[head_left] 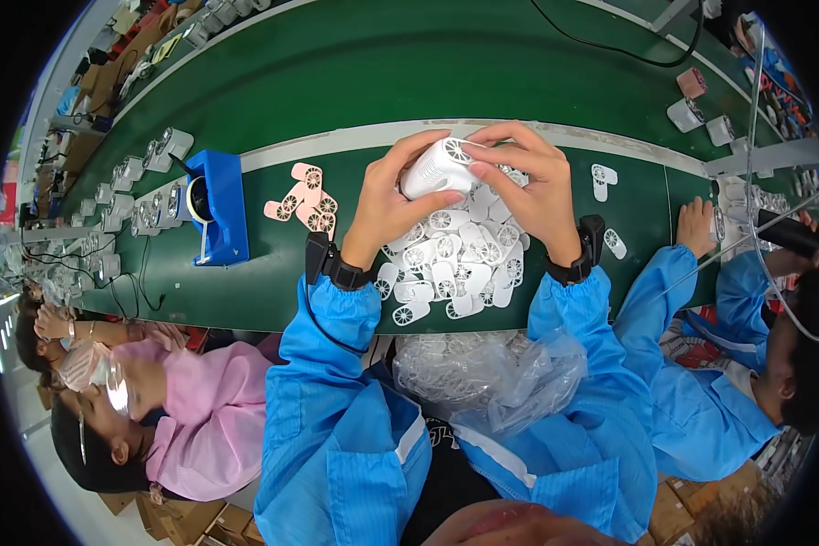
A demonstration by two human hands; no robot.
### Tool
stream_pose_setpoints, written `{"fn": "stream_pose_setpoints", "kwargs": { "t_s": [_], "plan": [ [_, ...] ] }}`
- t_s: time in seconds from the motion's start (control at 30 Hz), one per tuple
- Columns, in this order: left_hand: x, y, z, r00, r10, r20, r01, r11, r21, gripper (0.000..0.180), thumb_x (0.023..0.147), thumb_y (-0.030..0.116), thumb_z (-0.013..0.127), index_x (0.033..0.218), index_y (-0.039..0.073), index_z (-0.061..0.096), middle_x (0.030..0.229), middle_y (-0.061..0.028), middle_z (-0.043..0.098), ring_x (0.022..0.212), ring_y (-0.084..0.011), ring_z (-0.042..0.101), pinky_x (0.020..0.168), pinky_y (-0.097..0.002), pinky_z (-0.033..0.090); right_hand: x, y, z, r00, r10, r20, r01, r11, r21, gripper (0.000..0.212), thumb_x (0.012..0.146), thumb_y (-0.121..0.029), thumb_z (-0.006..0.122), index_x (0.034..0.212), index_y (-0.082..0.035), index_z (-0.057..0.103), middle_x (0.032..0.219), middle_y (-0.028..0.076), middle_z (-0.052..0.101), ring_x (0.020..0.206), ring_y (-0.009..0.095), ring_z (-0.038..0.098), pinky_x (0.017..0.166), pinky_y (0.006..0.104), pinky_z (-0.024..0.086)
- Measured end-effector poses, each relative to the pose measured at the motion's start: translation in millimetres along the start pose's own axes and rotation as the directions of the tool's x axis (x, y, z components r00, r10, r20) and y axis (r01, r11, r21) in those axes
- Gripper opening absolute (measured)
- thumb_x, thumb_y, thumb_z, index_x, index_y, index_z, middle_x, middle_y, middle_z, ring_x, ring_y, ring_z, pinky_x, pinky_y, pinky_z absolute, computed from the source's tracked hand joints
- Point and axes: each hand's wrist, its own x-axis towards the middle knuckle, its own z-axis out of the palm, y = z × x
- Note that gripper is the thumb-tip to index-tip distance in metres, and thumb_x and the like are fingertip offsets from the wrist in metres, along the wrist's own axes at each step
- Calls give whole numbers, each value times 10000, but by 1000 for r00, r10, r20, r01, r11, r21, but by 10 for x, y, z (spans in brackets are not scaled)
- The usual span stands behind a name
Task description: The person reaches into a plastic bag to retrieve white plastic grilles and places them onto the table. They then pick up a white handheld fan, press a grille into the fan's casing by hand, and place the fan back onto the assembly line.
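Observation:
Above the green bench my left hand (379, 193) is wrapped round a white plastic housing (425, 177) with slots in its side and a round spoked grille at its end. My right hand (539, 180) is closed at the grille end, thumb and fingers pinching its edge. Whether the grille is a separate piece there, I cannot tell. Under both hands lies a heap of flat white covers (446, 273), each with a spoked round opening. Several pink covers (314, 196) of the same shape lie to the left. A few white covers (601, 179) lie to the right.
A blue tape dispenser (220, 205) stands left of the pink covers. Rows of white housings (168, 150) line the far left. A clear plastic bag (491, 373) of white covers sits against my lap. Co-workers sit on both sides; one's hand (696, 227) rests at right.

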Motion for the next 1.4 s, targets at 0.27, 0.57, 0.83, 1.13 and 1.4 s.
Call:
{"fn": "stream_pose_setpoints", "kwargs": {
  "t_s": [0.27,0.57,0.83,1.13,1.4],
  "plan": [
    [60,-197,172,998,-1,-61,-6,994,-107,628,845,80,875,1401,23,589,1229,-160,727,1126,-236,710,951,-348,570,3,156,-106,1000,-13,29,11,998,62,333,863,-13,792,1195,-3,774,1188,145,722,1096,269,694,933,365,561],
    [-45,-81,67,965,-240,-108,206,944,-257,677,870,34,844,1462,18,515,1233,-193,709,1155,-240,693,972,-348,562,-53,224,175,999,43,12,-44,973,226,282,924,-30,750,1203,7,766,1218,143,719,1135,251,675,955,360,547],
    [-34,-136,-12,990,-137,-21,134,985,-108,748,819,62,893,1471,32,526,1238,-171,718,1141,-234,707,976,-355,569,-51,234,52,996,60,63,-72,977,201,219,953,11,707,1159,12,781,1158,133,739,1084,227,694,945,339,547],
    [-64,-87,-50,996,-74,-53,66,988,-137,688,822,60,885,1419,36,545,1237,-165,725,1118,-235,721,921,-359,598,-58,214,204,994,-72,81,70,997,23,456,877,-54,808,1319,-12,702,1242,145,715,1180,281,676,1002,379,538],
    [-54,-79,25,969,-194,-153,136,936,-326,480,959,183,757,1345,2,537,1235,-195,690,1135,-242,692,949,-389,571,-158,174,524,997,-70,18,72,994,-88,964,644,-127,985,1479,-63,509,1363,156,632,1217,340,655,1032,427,531]
  ]
}}
